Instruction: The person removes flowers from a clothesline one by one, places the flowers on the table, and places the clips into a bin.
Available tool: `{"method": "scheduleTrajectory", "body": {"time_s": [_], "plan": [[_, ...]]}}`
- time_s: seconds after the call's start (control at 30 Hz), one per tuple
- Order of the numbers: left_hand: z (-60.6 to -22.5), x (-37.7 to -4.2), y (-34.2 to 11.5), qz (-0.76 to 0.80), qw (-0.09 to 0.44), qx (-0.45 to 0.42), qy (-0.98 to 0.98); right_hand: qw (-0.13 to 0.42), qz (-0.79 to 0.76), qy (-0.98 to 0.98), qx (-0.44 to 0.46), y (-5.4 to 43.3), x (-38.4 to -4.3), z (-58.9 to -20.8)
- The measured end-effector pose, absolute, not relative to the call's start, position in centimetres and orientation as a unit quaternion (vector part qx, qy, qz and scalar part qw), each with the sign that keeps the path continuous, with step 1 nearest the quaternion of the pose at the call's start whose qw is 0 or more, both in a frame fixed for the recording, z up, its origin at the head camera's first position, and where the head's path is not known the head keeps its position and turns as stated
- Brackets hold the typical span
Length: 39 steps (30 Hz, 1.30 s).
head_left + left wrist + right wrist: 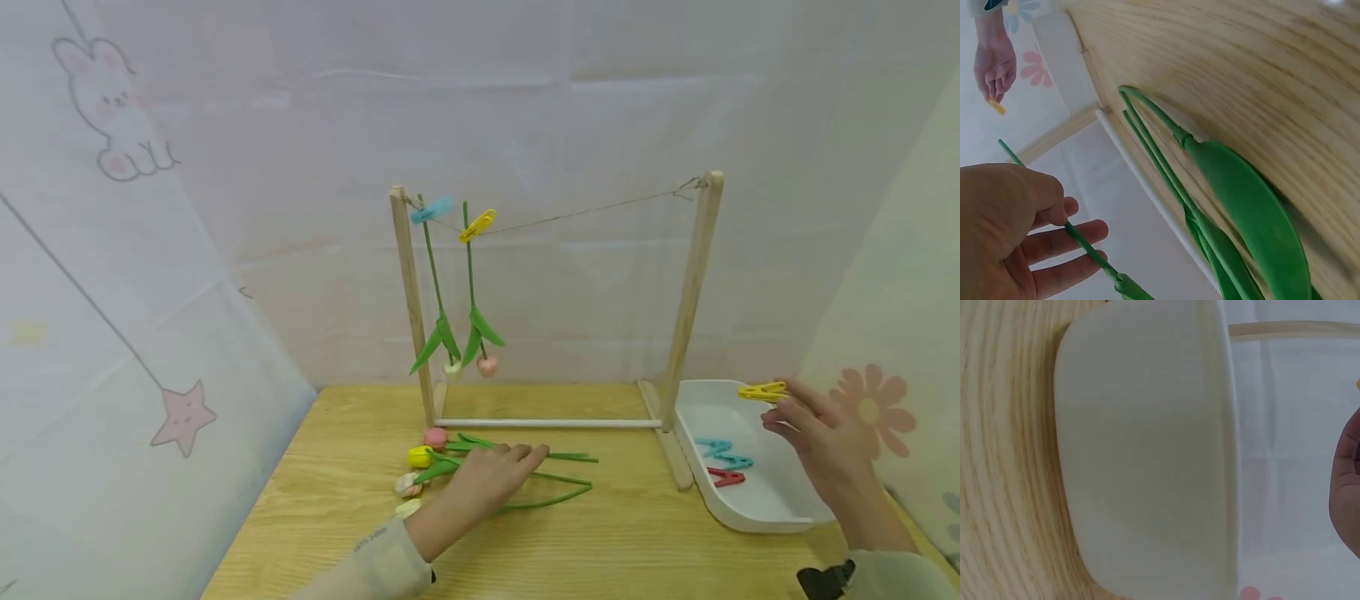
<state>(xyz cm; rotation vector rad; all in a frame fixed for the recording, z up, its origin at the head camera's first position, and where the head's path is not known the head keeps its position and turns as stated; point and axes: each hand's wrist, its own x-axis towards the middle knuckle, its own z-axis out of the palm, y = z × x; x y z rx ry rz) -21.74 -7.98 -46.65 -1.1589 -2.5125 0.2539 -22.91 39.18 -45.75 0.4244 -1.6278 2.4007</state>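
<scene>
My left hand [491, 479] pinches the green stem [1082, 240] of an artificial tulip between thumb and fingers, just over the other tulips on the table. Pink [435, 438], yellow [419, 457] and whitish [408, 484] tulip heads lie to its left. Above the white tray [750, 523], my right hand [828, 437] holds a yellow clothespin [760, 392] at its fingertips. Two tulips hang upside down from a string [592, 214]: a white one [452, 369] under a blue clothespin [431, 210] and a pink one [487, 366] under a yellow clothespin [477, 226].
A wooden frame with a left post [408, 292], a right post [692, 300] and a white bottom bar [547, 423] stands at the back of the table [622, 542]. Blue clothespins [732, 461] and a red one [725, 477] lie in the tray.
</scene>
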Motion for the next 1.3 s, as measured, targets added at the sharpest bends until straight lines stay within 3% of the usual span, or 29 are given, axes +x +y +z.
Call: {"method": "scheduleTrajectory", "body": {"time_s": [0.27,0.53,0.87,1.3], "plan": [[-47.5,-21.4,-7.1,0.115,0.121,-0.411,-0.896,0.087,0.836,-0.514,0.173,40.1,-22.7,-46.7],[-48.9,-21.5,-6.6,0.129,0.140,-0.415,-0.889,0.092,0.815,-0.553,0.147,41.1,-22.6,-47.2],[-49.5,-21.8,-6.1,0.144,0.108,-0.402,-0.898,0.097,0.827,-0.543,0.108,42.4,-22.2,-48.1],[-49.4,-21.8,-6.6,0.161,0.126,-0.401,-0.893,0.101,0.854,-0.496,0.119,42.5,-22.2,-48.2]]}}
